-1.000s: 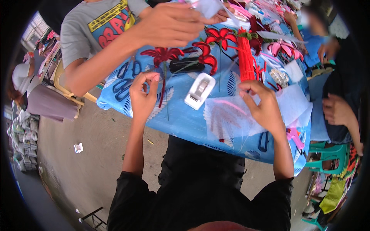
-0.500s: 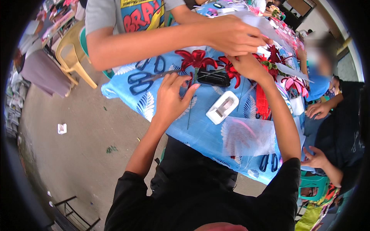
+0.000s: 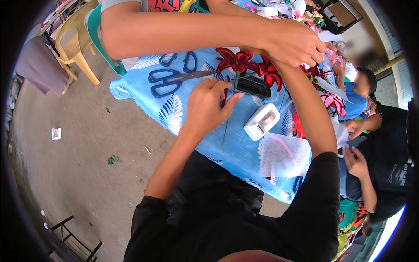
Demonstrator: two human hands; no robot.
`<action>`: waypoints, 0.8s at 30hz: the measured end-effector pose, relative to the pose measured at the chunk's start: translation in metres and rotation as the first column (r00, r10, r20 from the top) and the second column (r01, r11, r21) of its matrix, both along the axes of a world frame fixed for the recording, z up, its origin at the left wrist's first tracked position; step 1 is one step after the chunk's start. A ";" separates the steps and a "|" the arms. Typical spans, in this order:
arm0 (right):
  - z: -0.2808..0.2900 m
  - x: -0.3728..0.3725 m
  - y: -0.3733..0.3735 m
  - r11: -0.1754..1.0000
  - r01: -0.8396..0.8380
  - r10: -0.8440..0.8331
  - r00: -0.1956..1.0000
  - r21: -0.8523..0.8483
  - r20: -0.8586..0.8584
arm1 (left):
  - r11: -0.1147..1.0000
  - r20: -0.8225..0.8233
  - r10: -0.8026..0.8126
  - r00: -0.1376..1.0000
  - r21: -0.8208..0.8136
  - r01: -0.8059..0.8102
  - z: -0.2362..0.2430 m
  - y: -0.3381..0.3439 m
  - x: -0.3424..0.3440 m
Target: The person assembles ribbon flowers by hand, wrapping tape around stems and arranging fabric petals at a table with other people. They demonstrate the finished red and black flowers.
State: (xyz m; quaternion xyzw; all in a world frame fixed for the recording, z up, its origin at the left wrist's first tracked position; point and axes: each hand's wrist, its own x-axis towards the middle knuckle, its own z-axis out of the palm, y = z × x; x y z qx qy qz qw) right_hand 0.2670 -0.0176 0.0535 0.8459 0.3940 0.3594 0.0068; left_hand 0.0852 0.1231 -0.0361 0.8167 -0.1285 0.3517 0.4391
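My left hand (image 3: 209,101) is over the table, thumb spread away from loosely curled fingers. Dark red pieces (image 3: 224,97) show in the gap beside its thumb; I see no grip on them. Just beyond stand a red fuzzy-wire flower (image 3: 237,61) on a thin green stem and a second red flower (image 3: 271,72). Blue-handled scissors (image 3: 166,83) lie left of the flowers, blades toward my fingers. My right arm reaches far across, and another person's forearm (image 3: 209,32) covers most of my right hand (image 3: 255,51), so its fingers are hidden. A black case (image 3: 254,86) lies beneath the flowers.
On the blue leaf-patterned tablecloth (image 3: 209,142) are a white tape dispenser (image 3: 262,122) and a translucent sheet (image 3: 284,155). Pink flowers (image 3: 334,105) sit further right. Another person's hands (image 3: 357,161) are at the right edge. A yellow chair (image 3: 76,43) stands far left.
My view has shifted, so the table appears moved. The other person's hand has gone right and now crosses over my right hand, hiding it. My left hand stays beside the flowers.
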 end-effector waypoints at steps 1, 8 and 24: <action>0.000 0.002 0.004 1.000 0.004 -0.004 1.000 0.003 0.011 | 1.000 -0.022 0.005 1.000 0.002 -0.005 0.000 0.000 -0.001; 0.000 -0.008 -0.007 1.000 0.006 -0.006 1.000 0.030 0.001 | 0.998 -0.128 -0.055 0.990 -0.051 0.049 -0.010 -0.002 0.002; 0.016 -0.080 -0.067 0.949 0.057 0.033 0.960 0.311 -0.279 | 0.787 -0.311 -0.480 0.820 -0.566 0.246 -0.005 -0.001 -0.002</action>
